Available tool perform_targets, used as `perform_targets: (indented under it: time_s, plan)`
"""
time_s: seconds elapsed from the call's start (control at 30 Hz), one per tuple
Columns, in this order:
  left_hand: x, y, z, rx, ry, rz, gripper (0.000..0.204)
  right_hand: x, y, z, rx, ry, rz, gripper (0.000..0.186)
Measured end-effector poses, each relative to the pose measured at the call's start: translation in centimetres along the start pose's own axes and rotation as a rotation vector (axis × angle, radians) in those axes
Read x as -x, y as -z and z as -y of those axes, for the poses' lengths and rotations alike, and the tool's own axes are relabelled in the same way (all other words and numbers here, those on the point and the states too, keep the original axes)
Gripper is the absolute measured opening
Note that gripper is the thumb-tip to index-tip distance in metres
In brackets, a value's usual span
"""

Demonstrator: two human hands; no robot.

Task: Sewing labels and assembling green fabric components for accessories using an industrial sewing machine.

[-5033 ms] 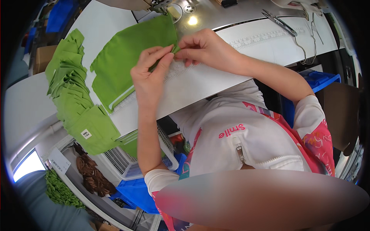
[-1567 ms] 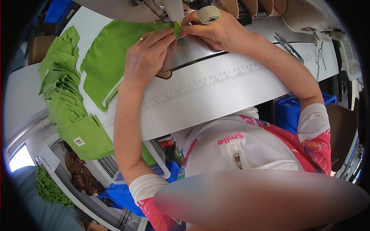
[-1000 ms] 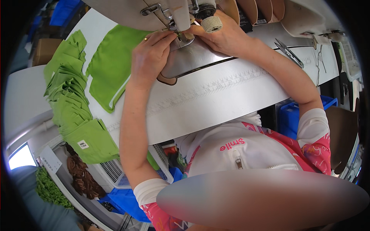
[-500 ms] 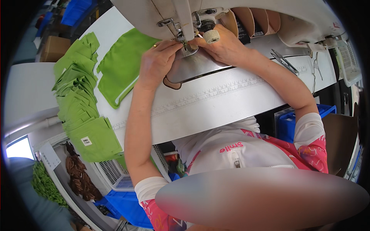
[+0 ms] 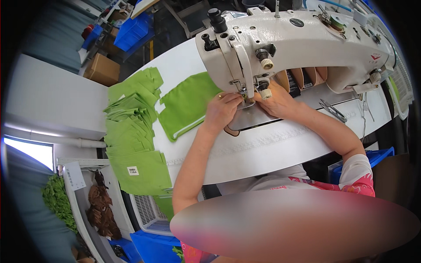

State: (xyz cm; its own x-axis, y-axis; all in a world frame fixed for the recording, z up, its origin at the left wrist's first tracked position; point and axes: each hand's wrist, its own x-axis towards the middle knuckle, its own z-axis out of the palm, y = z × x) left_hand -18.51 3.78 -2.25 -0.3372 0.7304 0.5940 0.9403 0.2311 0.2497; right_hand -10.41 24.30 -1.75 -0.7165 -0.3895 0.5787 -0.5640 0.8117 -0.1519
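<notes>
Both hands are at the presser foot (image 5: 245, 94) of a white sewing machine (image 5: 298, 37). My left hand (image 5: 220, 113) is closed, thumb and fingertips pinched together just left of the foot; what is between them is too small to make out. On the foot's other side, my right hand (image 5: 279, 101) has its fingers bent in toward the needle, partly hidden behind a knob; anything in them cannot be seen. A bright green fabric piece (image 5: 186, 105) with a pale strip along its near edge lies left of my left hand, its right end hidden by the hand and machine head.
Stacked green fabric pieces (image 5: 131, 144) hang over the table's left edge. Thread snips (image 5: 333, 110) lie at the right, and brown holders (image 5: 310, 76) stand under the machine arm. A white basket (image 5: 151, 215) and a blue bin (image 5: 153, 245) sit below left.
The view has tilted upward, so the machine's top and the floor behind it now show. Both hands stay at the presser foot, with little visible change in their grip.
</notes>
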Motion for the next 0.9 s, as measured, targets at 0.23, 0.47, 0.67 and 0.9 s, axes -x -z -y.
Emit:
perform_targets:
  time_s: [0.23,0.47,0.67,0.9]
  plan:
    - [0.0,0.6,2.3,0.645,0.771,0.021,0.029,0.8,0.2,-0.4,-0.02,-0.06,-0.004,0.018]
    - [1.9,2.7,5.9,-0.321,0.753,0.358,0.07,0.5,0.0,0.0,-0.003,-0.08,-0.007,0.013]
    - [7.7,5.5,-3.4,-0.218,0.646,0.532,0.076,1.6,0.4,0.1,-0.02,-0.025,0.013,0.015]
    - [10.3,4.7,-14.0,-0.053,0.597,0.372,0.087,2.1,-0.2,6.3,-0.468,0.049,0.119,0.024]
